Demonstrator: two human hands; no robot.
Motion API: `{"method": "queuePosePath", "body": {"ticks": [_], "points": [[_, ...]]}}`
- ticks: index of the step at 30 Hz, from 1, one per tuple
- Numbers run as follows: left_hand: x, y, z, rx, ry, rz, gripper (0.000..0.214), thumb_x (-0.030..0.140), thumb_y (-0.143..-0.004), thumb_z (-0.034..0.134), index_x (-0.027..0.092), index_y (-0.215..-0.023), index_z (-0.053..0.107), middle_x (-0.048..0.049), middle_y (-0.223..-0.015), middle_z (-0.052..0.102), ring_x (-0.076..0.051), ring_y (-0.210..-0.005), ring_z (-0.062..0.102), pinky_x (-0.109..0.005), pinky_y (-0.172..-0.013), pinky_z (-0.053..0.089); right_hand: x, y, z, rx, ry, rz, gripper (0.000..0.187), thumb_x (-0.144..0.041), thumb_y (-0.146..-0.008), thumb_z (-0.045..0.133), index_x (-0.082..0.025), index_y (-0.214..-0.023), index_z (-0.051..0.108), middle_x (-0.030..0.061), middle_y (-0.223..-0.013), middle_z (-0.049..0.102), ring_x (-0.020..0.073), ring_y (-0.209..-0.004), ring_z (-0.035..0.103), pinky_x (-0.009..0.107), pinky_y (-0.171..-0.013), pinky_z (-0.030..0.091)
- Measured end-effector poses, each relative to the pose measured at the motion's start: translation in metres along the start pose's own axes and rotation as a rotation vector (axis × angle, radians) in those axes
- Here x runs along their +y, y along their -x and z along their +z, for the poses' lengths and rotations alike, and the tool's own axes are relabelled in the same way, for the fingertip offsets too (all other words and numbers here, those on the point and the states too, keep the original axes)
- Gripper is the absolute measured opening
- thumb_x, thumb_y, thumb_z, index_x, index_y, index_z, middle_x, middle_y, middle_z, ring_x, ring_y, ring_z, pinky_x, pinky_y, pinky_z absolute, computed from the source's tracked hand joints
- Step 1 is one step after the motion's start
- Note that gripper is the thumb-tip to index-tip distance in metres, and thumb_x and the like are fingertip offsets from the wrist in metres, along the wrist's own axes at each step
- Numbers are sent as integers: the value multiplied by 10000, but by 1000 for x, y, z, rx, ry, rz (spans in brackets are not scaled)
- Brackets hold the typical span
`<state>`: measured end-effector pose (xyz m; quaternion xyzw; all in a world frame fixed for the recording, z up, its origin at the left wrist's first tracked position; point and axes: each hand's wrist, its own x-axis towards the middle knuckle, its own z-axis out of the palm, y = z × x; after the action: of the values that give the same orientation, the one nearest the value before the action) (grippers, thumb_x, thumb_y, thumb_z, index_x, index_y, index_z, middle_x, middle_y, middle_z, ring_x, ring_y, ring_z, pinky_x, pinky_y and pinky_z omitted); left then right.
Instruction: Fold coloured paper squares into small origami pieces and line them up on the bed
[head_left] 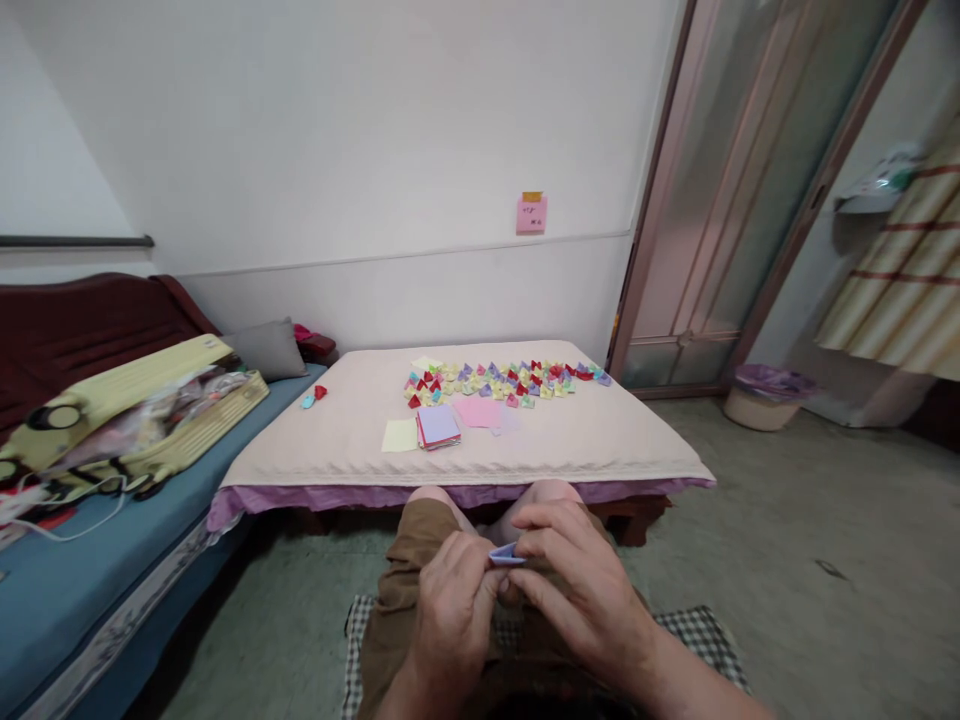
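A small folded piece of lavender paper [508, 554] is held above my lap, between both hands. My left hand [455, 597] pinches its left end, fingers curled. On the other end, the thumb and fingers of my right hand [574, 570] close around the paper. On the low table [300, 452] ahead lies a stack of square paper sheets [438, 426] with a lavender one on top. A pale yellow sheet [399, 436] lies at its left and a pink sheet [478, 411] at its right. Behind them spread many small folded paper pieces [517, 380] in several colours.
At the table's left side sit a red and a light blue folded piece [320, 392]. An open yellow suitcase [165, 430] rests on the blue-covered bed [161, 540]. A lined bin [763, 400] stands on the floor at right, near the sliding door [697, 250]. A pink note [531, 216] hangs on the wall.
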<state>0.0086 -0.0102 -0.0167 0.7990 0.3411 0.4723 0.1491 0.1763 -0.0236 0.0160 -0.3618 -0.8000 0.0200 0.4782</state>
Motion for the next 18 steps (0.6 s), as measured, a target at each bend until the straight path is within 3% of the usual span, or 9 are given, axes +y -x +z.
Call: {"method": "queuePosePath", "body": {"ticks": [2, 5, 8, 11, 14, 18], "points": [[4, -1, -2, -10, 1, -3, 162, 114, -881, 482, 160, -812, 622, -59, -737, 621, -177, -709, 551, -279, -662, 410, 1, 1, -1, -25, -63, 42, 107, -136, -858, 565, -201, -878, 647, 79, -967, 632, 218, -902, 559, 357, -801, 426], [7, -3, -7, -56, 151, -105, 155, 172, -870, 532, 158, -741, 615, -44, -714, 600, -163, -697, 538, -268, -655, 398, 5, 1, -4, -86, -319, 235, 140, -178, -882, 543, -195, -830, 672, 71, -967, 616, 210, -926, 555, 337, -822, 422], [1, -5, -6, -99, 480, -311, 262, 269, -898, 516, 156, -685, 618, -29, -682, 594, -140, -658, 534, -250, -630, 404, 13, 0, -5, -177, -690, 488, 171, -256, -856, 602, -186, -739, 704, 63, -983, 596, 207, -920, 556, 324, -816, 424], [-9, -4, 2, 10, 783, -537, 202, 298, -888, 542, 156, -799, 656, -10, -671, 597, -112, -595, 514, -229, -576, 400, 19, 2, 1, -211, -993, 681, 158, -302, -779, 699, -171, -697, 728, 74, -1047, 586, 221, -932, 552, 329, -798, 424], [-11, -3, 10, 5, 996, -643, 151, 275, -816, 647, 144, -885, 676, -5, -671, 601, -92, -566, 495, -212, -552, 379, 21, 4, 10, -210, -1175, 803, 164, -304, -724, 750, -151, -668, 732, 95, -1109, 575, 235, -941, 550, 333, -777, 422], [-4, -5, 11, 6, 1177, -708, 108, 212, -745, 717, 126, -749, 650, 4, -638, 578, -72, -557, 467, -194, -558, 357, 22, 6, 18, -184, -1299, 887, 119, -231, -732, 728, -140, -655, 726, 103, -1156, 559, 239, -991, 539, 328, -800, 408]]}}
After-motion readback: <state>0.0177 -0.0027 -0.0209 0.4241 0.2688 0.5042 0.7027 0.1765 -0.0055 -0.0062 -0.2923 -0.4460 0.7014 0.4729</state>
